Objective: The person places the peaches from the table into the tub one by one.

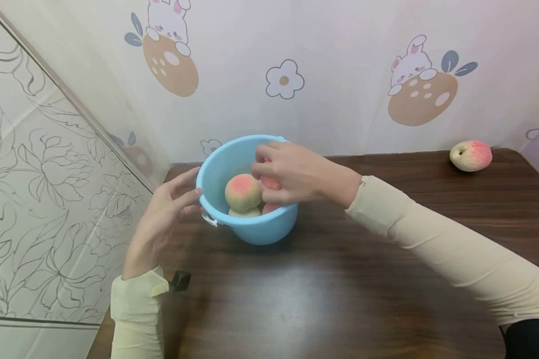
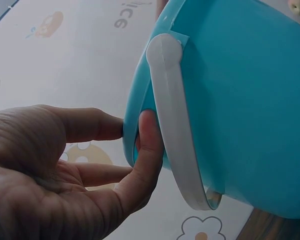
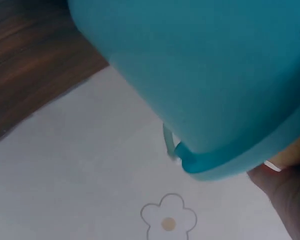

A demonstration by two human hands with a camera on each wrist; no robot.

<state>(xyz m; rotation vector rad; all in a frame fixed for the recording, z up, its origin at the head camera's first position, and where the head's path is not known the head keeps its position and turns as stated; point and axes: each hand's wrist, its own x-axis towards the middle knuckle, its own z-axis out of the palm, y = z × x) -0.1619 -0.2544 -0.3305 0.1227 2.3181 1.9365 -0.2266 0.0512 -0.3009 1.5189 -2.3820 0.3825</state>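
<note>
A light blue plastic bucket [image 1: 262,230] stands on the dark wooden table near the wall. My left hand [image 1: 167,207] pinches its left rim between thumb and fingers; the left wrist view shows the fingers beside the white handle [image 2: 176,120], which hangs against the bucket's side. Reaching over the right rim, my right hand [image 1: 298,172] grips a pinkish peach [image 1: 271,183] inside the bucket, its fingers covering much of the fruit. Below and left of it, a yellow and pink peach [image 1: 242,193] lies on other peaches, partly hidden. In the right wrist view the bucket wall hides most of that hand.
One more peach [image 1: 470,155] lies at the table's far right corner, by the wall. A wall [image 1: 332,99] with rabbit and flower prints runs behind the table [image 1: 341,279]. On the left rises a white panel [image 1: 49,189] with drawn flowers.
</note>
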